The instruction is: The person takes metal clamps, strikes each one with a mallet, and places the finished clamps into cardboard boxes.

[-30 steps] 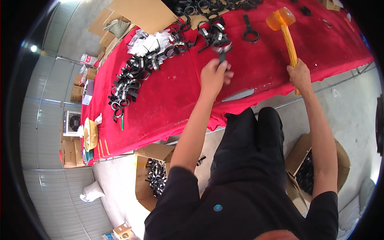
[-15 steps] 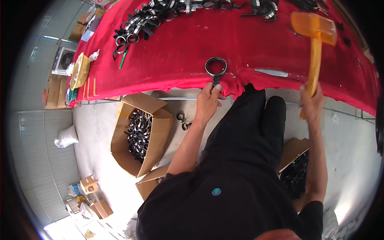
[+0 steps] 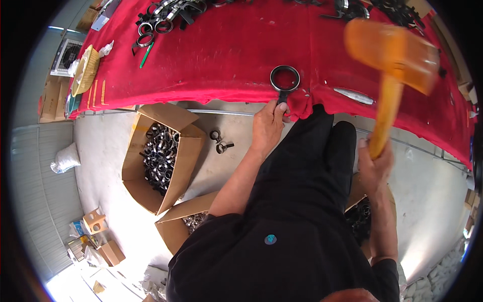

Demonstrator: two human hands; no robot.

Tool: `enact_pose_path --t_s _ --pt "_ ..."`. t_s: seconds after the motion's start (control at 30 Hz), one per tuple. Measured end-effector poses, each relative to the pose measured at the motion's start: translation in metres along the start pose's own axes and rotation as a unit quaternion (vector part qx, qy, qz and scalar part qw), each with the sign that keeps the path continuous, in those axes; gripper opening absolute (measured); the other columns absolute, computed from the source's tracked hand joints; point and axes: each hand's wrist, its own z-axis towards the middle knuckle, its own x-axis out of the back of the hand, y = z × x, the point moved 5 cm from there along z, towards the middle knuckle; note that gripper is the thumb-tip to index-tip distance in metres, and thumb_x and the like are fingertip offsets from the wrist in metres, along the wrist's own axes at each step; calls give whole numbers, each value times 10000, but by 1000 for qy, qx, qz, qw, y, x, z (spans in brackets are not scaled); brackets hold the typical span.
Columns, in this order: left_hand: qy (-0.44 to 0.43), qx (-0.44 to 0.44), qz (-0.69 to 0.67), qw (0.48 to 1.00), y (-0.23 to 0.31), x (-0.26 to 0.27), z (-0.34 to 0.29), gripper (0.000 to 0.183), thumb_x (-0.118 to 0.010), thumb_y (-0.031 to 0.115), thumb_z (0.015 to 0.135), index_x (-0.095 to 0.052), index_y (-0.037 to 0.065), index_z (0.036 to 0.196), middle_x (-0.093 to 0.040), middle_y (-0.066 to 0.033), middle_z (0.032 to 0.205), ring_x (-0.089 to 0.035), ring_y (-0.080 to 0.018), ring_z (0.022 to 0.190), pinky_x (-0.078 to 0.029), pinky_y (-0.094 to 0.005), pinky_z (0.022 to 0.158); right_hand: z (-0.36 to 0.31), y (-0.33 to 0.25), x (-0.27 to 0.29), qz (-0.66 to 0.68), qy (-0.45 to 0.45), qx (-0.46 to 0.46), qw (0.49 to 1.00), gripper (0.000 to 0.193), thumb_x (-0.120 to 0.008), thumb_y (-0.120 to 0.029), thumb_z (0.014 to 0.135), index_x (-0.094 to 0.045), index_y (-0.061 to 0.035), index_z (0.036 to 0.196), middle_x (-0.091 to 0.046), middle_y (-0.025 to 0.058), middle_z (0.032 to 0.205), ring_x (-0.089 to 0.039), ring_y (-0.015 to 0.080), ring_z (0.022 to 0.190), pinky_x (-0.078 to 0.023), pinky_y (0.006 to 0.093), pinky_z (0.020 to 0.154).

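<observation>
My left hand (image 3: pixel 270 126) is at the table's near edge, its fingers closed on the short stem of a black ring-shaped part (image 3: pixel 273 86). The ring lies over the red cloth (image 3: pixel 226 65), its stem toward me. My right hand (image 3: pixel 376 163) is wrapped round the wooden handle of a mallet with a translucent orange head (image 3: pixel 390 50). That mallet is up in the air, right of the ring and apart from it, slightly blurred. A flat, silvery oblong piece (image 3: pixel 354 96) lies on the cloth between the ring and the mallet.
More ring parts (image 3: pixel 176 12) are heaped along the far side, near a green stick (image 3: pixel 147 55). A yellow basket (image 3: pixel 86 70) stands at the left edge. On the floor, a cardboard box (image 3: pixel 171 189) holds many rings; two loose rings (image 3: pixel 220 147) lie beside it.
The mallet has come up nearer the camera and looks larger, my right hand drawn back toward me. My left hand keeps its hold on the ring part. The whole view has shifted.
</observation>
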Motion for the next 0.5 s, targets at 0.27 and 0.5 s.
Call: enact_pose_path --t_s 0.27,0.5 --pt "-6 10 -14 1000 -2 -5 7 383 -523 331 1097 -614 -12 953 -679 -77 819 -717 -158 721 -562 -301 643 -3 43 -44 -198 -106 50 973 309 -677 -161 936 -531 10 1148 -631 318 798 -654 525 817 -505 542 672" --pt "21 -5 -36 999 -3 3 3 311 -580 267 1057 -618 -4 908 -688 -161 762 -721 -264 692 -531 -388 639 36 -88 -6 46 -17 102 994 134 -670 -31 965 -552 -56 1023 -552 -1 741 -505 53 562 -427 244 507"
